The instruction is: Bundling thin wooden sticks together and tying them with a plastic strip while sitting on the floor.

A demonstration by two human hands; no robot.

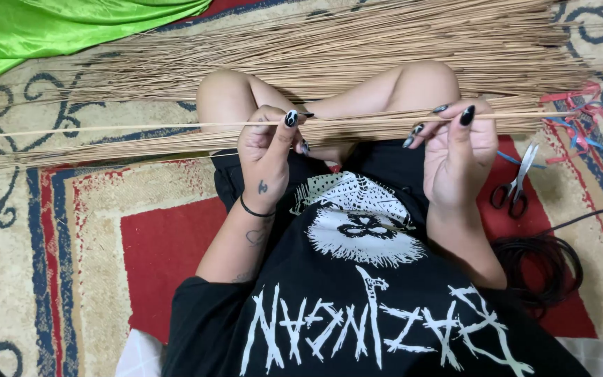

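Shirt: black shirt (357, 321) with white drawings, closest to the camera, filling the bottom middle.
Legs: two bare knees (413, 84) point away, folded on the floor.
Thin stick: one long thin stick (141, 126) runs flat from left to right in front of the knees; both hands hold it near its middle.
Left hand: left hand (266, 150) is up with the palm side toward the camera; thumb and fingers are closed in a pinch on the thin stick. A black band (254, 209) sits on the wrist.
Right hand: right hand (458, 150) is up too, at the same height; its fingertips with black nails are closed on the same thin stick, with some fingers curled loosely.
Space between hands: a short bare part of the stick shows between them, over the lap.
Stick pile: a big pile of sticks (357, 49) lies across the floor just past the knees, from the left edge to the right.
Rug: a patterned rug (106, 209) in red, blue and tan; its left side has open room.
Green cloth: shiny green cloth (50, 28) in the top left corner, well apart from the hands.
Scissors: scissors (516, 187) lie on the rug just right of the right hand.
Ribbons: red and blue ribbons (594, 119) at the right edge, near the stick ends.
Black cord: a coil of black cord (546, 269) beside the right arm.
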